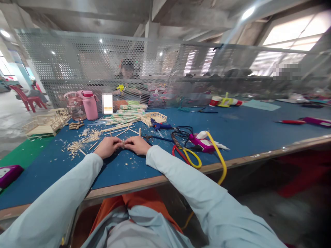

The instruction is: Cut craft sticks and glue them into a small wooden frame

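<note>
My left hand (109, 146) and my right hand (136, 144) meet fingertip to fingertip low over the blue tabletop. Pinched between them is a small tan piece that looks like a peanut (123, 144), mostly hidden by the fingers. Whole peanuts (75, 125) lie in a small group farther back on the left. A heap of broken shell-like bits (84, 139) spreads left of my hands. Just beyond my fingers are thin wooden sticks (126, 131), some joined in a frame.
A pink bottle (89, 105) and a clear jug (75, 106) stand at the back left. Wooden stick trays (41, 125) sit left; another tray (154, 119) lies behind. A blue glue gun (159, 125), cables (190, 156) and a purple power strip (203, 143) lie right. A perforated screen (165, 72) closes the back.
</note>
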The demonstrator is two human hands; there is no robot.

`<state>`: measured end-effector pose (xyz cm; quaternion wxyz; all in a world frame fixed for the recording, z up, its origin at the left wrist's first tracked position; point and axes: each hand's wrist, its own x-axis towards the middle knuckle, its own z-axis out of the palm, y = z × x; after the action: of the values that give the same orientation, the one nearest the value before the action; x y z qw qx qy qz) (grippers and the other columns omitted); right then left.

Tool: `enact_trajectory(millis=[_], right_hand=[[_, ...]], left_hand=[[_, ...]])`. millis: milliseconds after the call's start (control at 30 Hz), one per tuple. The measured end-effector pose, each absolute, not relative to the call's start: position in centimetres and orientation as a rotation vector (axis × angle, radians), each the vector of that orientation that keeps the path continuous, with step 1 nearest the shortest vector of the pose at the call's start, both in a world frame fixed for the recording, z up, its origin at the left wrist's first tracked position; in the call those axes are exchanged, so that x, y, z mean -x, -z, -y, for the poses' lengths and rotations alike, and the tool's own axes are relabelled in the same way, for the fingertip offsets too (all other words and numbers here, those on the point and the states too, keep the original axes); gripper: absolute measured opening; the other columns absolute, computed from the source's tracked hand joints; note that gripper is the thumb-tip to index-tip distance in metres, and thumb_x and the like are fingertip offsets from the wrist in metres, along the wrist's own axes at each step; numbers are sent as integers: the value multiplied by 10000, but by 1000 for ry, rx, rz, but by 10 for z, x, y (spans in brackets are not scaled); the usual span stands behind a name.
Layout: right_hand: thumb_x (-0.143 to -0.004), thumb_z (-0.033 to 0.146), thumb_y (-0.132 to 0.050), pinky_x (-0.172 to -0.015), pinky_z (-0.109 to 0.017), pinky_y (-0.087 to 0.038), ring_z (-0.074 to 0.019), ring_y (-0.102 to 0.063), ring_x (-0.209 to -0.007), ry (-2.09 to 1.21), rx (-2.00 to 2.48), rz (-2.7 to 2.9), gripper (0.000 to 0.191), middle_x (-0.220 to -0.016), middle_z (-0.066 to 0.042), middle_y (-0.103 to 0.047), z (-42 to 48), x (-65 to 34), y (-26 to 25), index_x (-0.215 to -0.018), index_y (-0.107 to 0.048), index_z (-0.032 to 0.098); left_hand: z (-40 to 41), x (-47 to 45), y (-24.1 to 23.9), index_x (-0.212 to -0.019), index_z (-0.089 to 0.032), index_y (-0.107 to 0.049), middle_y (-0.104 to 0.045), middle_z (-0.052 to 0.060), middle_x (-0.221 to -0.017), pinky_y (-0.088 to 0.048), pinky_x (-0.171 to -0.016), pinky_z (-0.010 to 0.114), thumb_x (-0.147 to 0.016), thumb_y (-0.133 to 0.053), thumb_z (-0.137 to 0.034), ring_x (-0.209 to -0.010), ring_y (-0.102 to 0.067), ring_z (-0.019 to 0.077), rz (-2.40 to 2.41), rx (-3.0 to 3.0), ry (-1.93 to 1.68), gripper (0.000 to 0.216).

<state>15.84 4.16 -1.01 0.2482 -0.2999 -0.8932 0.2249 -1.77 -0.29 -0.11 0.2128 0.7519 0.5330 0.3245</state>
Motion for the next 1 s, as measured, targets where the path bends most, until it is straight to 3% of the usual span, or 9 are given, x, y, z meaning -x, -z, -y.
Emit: enact_trajectory(millis=[233,467,767,1000], right_hand=[[-856,265,-388,-611,-210,-333,-88,-406,-591,-721,676,2101,211,-618,35,-454,-26,-162,-10,-686,-463,164],[-882,377,-340,-566,-215,-334,-86,-397,-547,-896,557,2117,346,-569,31,-434,-7,-160,-24,-614,-413,170],[-854,364,-399,-574,-214,-339,-88,-410,-557,-735,610,2127,307,-567,32,-441,-7,-156,-21,-616,-426,172],[-864,457,-319,-491,-212,-337,-85,-424,-483,-1010,643,2033,410,-542,14,-477,-6,-157,-18,-655,-493,150]], left_hand=[[21,6,-22,-710,-132,-613,-538,-21,-519,-363,-484,212,-701,-563,-443,-466,-446,85,-1335,-1716,-1314,315],[28,-6,-26,-1023,-110,-592,-538,-44,-537,-412,-478,217,-610,-676,-422,-452,-465,71,-1062,-1565,-1420,524],[27,-7,-23,-800,-117,-665,-626,19,-627,-493,-574,269,-526,-692,-532,-554,-542,111,-1181,-1423,-1430,498],[23,-6,-22,-814,-121,-652,-619,1,-640,-474,-593,224,-528,-730,-454,-577,-544,82,-1021,-1189,-1543,445]])
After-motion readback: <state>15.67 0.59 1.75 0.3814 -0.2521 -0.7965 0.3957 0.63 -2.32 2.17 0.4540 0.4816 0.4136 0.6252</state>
